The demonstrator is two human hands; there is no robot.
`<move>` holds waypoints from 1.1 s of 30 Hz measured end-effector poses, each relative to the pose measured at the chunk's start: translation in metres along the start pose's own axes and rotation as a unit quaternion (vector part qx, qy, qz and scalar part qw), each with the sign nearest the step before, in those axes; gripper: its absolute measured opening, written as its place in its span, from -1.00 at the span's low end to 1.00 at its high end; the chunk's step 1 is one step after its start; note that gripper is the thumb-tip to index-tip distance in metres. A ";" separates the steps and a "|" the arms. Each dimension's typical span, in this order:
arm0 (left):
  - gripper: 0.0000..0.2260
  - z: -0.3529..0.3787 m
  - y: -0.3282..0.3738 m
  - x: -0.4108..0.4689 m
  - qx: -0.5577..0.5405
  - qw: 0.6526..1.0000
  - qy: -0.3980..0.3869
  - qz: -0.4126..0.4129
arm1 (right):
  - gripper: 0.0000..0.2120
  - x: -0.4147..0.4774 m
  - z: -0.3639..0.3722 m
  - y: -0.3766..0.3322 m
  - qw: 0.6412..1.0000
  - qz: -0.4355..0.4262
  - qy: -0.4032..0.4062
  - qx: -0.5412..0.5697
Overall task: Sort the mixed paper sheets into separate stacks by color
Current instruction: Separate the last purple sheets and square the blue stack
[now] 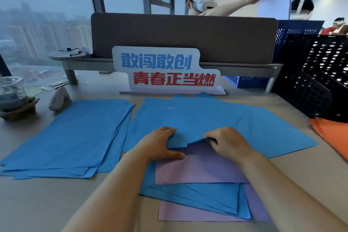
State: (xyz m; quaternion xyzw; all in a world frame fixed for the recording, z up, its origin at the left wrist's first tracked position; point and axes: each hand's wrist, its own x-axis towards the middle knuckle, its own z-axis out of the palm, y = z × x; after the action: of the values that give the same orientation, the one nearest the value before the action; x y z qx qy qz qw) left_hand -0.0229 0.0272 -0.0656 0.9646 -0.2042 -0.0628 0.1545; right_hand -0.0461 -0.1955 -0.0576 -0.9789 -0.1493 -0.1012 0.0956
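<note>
A mixed pile of blue and purple sheets (203, 171) lies in front of me on the desk. Blue sheets (197, 117) are fanned over its far part. My left hand (160, 145) rests on the pile, fingers on a blue sheet and thumb on a purple one. My right hand (227, 143) pinches the lifted near edge of a blue sheet with curled fingers. A separate stack of blue sheets (71, 137) lies to the left. Orange sheets (331, 133) show at the right edge.
A white sign with blue and red characters (165, 71) stands behind the pile, before a brown partition (188, 37). Black mesh trays (320, 81) stand at the right. A plastic cup (12, 92) and a grey object (59, 99) sit at the left. People stand beyond the partition.
</note>
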 end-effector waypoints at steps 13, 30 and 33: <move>-0.76 -0.003 0.004 0.008 0.073 0.991 0.106 -0.020 | -0.67 0.002 -0.016 0.032 0.944 0.137 0.225 0.197; -0.75 0.011 0.017 0.017 0.150 0.934 0.223 0.236 | -0.89 -0.002 -0.010 0.014 0.905 0.082 0.000 0.418; -0.76 0.010 0.010 0.018 0.123 0.941 0.254 0.187 | -0.80 -0.004 -0.016 0.049 0.938 0.109 -0.057 0.325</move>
State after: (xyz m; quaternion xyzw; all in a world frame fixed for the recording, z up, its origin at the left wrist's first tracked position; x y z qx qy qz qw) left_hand -0.0126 0.0083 -0.0732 0.9046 -0.3409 0.2395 0.0906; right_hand -0.0375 -0.2465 -0.0509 -0.9087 -0.0719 0.0197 0.4108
